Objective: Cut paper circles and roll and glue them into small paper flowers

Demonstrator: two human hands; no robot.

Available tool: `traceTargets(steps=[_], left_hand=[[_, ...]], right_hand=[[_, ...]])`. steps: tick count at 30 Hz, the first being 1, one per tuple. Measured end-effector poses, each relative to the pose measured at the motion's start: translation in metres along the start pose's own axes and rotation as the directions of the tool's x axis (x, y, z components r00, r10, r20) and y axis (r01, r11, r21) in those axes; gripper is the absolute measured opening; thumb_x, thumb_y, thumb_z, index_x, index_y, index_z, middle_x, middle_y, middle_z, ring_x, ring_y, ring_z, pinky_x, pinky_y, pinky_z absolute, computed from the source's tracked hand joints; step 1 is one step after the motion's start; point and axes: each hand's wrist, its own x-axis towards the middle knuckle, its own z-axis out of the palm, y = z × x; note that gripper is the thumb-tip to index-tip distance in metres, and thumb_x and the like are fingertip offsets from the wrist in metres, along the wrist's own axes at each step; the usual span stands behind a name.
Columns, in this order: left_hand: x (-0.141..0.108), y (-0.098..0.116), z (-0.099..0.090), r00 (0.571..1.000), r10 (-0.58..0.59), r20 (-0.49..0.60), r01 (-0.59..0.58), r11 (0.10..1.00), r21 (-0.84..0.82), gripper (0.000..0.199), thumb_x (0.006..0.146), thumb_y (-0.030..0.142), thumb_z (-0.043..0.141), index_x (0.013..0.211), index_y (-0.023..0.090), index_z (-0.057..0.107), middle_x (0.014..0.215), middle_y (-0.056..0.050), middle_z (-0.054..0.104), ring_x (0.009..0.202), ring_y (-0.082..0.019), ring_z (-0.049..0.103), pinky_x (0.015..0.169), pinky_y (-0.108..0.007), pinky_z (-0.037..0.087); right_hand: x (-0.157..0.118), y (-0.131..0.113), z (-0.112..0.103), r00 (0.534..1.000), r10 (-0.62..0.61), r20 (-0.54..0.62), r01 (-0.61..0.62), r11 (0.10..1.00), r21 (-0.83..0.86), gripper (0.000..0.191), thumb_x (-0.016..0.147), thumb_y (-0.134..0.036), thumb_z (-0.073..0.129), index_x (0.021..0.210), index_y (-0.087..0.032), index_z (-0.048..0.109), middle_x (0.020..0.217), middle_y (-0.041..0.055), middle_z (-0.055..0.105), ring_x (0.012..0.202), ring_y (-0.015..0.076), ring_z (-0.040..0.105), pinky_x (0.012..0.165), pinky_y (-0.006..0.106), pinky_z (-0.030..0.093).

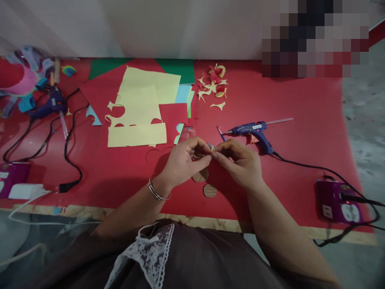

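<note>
Two hands, the left [183, 160] and the right [237, 162], meet fingertip to fingertip over one small grey piece [211, 147].

Two cardboard discs [201, 175] [209, 190] lie just below the hands.

Two glue guns: one [251, 131] just beyond the right hand, the other [49, 105] far out past the left.

Two purple power strips: one [338, 200] well right of the right hand, one [13, 176] far left of the left.

One blue pen [220, 133] beside the nearer gun's nozzle.

One pile of paper sheets [141, 102] beyond the left hand; the number of sheets cannot be told.

One scatter of paper scraps [214, 86] beyond the right hand, too jumbled to count.

One bangle [156, 192] on the left wrist.
</note>
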Motion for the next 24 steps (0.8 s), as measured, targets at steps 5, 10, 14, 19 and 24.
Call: traceTargets(steps=[5,10,14,19,24], left_hand=[[0.0007,-0.0004,-0.0006,1.0,0.003,0.006,-0.003,1.0,0.007,0.011,0.083,0.019,0.076,0.088,0.019,0.066,0.086,-0.002,0.072,0.076,-0.011,0.068,0.072,-0.023,0.056],[0.0007,-0.0003,0.0002,1.0,0.015,-0.003,-0.015,1.0,0.007,0.012,0.083,0.015,0.074,0.087,0.018,0.064,0.085,-0.001,0.07,0.074,-0.009,0.066,0.07,-0.021,0.055],[-0.0001,0.0007,0.0,0.999,0.035,-0.004,-0.035,0.999,0.025,0.013,0.082,0.013,0.073,0.088,0.019,0.062,0.084,0.0,0.069,0.073,-0.009,0.064,0.07,-0.021,0.054],[-0.0005,0.0026,-0.0007,0.999,0.047,0.01,-0.047,0.997,0.061,0.015,0.081,0.011,0.07,0.089,0.02,0.06,0.083,0.001,0.067,0.073,-0.01,0.063,0.07,-0.023,0.054],[-0.0011,0.0023,-0.0003,0.999,0.033,0.033,-0.035,0.997,0.063,0.02,0.078,0.009,0.069,0.089,0.021,0.058,0.082,0.002,0.065,0.071,-0.009,0.061,0.068,-0.023,0.052]], right_hand=[[-0.0005,-0.001,0.0004,1.0,0.016,-0.002,-0.016,1.0,0.005,0.02,0.094,-0.042,0.077,0.087,-0.023,0.075,0.078,0.002,0.073,0.062,0.0141,0.057,0.058,0.029,0.046],[-0.0002,-0.0009,-0.0001,1.0,0.024,0.009,-0.025,0.999,0.026,0.018,0.093,-0.039,0.078,0.088,-0.022,0.075,0.078,0.0016,0.073,0.062,0.0135,0.058,0.058,0.028,0.045],[0.0005,-0.001,-0.0003,0.999,0.028,0.022,-0.029,0.999,0.039,0.018,0.093,-0.038,0.078,0.088,-0.022,0.076,0.078,0.0011,0.074,0.062,0.0129,0.058,0.059,0.028,0.045],[0.0004,-0.0007,0.0004,0.998,0.044,0.038,-0.046,0.997,0.062,0.021,0.093,-0.042,0.078,0.09,-0.021,0.078,0.079,0.002,0.076,0.064,0.0138,0.061,0.059,0.028,0.047],[0.0007,0.0005,0.0001,0.996,0.052,0.07,-0.06,0.992,0.115,0.024,0.093,-0.046,0.079,0.09,-0.022,0.08,0.086,0.0046,0.079,0.075,0.0183,0.07,0.068,0.032,0.053]])
